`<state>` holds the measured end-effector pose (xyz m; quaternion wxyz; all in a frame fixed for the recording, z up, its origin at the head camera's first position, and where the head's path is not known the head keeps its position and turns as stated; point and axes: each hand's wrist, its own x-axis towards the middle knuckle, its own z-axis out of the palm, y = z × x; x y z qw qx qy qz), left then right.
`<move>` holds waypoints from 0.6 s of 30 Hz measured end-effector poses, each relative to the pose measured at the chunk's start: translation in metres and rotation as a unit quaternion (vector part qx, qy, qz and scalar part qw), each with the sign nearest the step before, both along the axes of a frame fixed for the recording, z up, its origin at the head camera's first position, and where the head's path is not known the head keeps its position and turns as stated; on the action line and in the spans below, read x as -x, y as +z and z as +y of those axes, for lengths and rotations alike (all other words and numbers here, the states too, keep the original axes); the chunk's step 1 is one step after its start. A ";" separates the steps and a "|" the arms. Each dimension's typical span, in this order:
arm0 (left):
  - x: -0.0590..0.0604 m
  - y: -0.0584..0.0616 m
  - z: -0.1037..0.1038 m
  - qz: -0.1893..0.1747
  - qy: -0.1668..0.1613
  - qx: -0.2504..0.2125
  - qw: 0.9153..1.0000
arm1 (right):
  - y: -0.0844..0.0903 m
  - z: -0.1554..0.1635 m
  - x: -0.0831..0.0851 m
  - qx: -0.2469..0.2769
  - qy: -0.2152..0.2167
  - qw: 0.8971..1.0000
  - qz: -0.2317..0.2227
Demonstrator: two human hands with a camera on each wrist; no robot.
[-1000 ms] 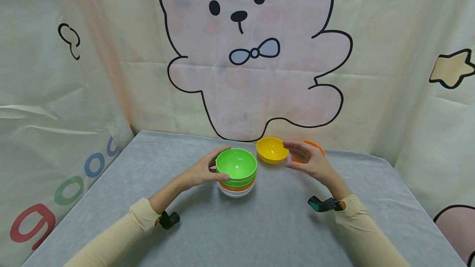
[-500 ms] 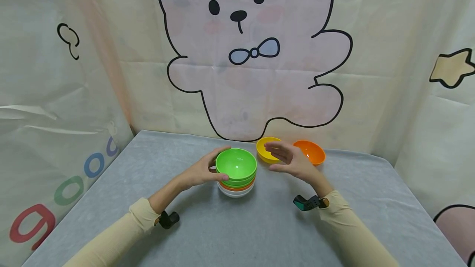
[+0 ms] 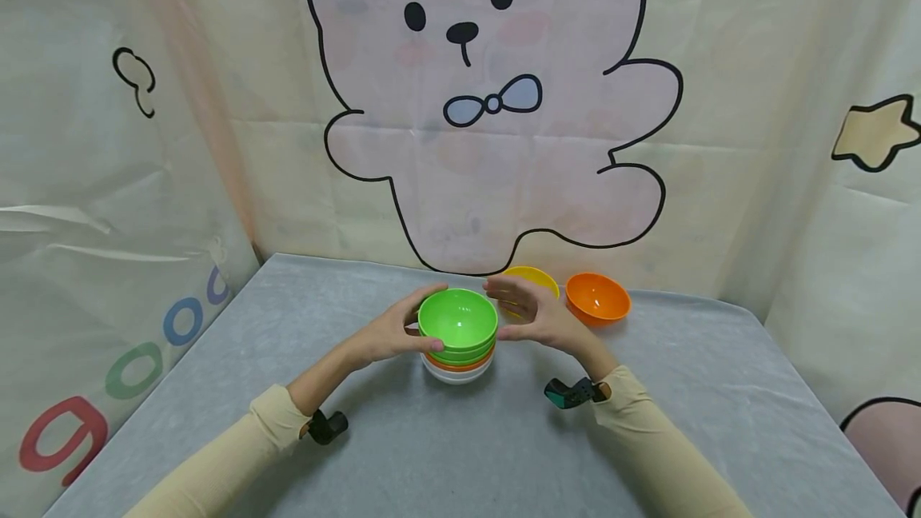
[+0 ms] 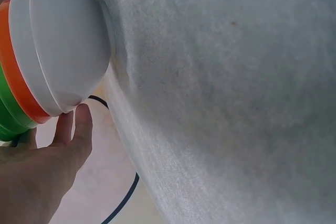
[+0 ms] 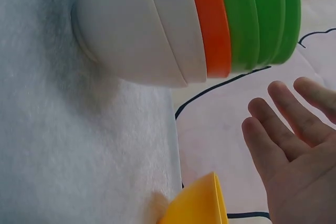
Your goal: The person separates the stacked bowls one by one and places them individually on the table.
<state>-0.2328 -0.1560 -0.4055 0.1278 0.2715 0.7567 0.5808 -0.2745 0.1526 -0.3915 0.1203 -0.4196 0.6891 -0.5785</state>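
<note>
The left hand (image 3: 388, 332) rests against the 9 o'clock side of the stack (image 3: 458, 336), fingers curled round the top green bowl's rim, thumb on the near edge. The left wrist view shows its fingers (image 4: 73, 135) lying close together beside the stack (image 4: 52, 51).

The stack sits mid-table (image 3: 504, 438): green bowls on top, an orange one beneath, white at the bottom.

The right hand (image 3: 536, 314) hovers at the stack's 3 o'clock, fingers straight and slightly apart, thumb low. In the right wrist view its fingers (image 5: 283, 124) stand clear of the stack (image 5: 210, 24), gripping nothing.

Behind that hand, at the stack's 1 o'clock, lies a yellow bowl (image 3: 536, 275), partly hidden. Just to its right, at 2 o'clock, stands an orange bowl (image 3: 598, 297), apart from it.
</note>
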 end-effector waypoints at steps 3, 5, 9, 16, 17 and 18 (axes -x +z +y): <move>0.000 0.000 0.000 0.003 0.002 0.004 1.000 | -0.001 -0.003 0.000 0.004 0.013 1.000 0.000; -0.001 0.000 0.000 0.002 0.001 0.003 1.000 | -0.001 -0.005 0.000 0.008 0.018 1.000 -0.004; -0.002 0.001 0.000 -0.002 -0.005 -0.007 1.000 | -0.001 -0.010 -0.001 0.006 0.018 1.000 -0.008; -0.003 0.001 -0.003 -0.004 -0.014 -0.012 1.000 | -0.003 -0.018 -0.001 -0.010 0.017 1.000 0.000; -0.003 0.000 -0.003 -0.001 -0.017 -0.011 1.000 | -0.004 -0.019 0.000 -0.014 0.016 1.000 0.001; -0.003 -0.001 -0.004 0.001 -0.018 -0.012 1.000 | -0.004 -0.020 -0.001 -0.018 0.015 1.000 0.003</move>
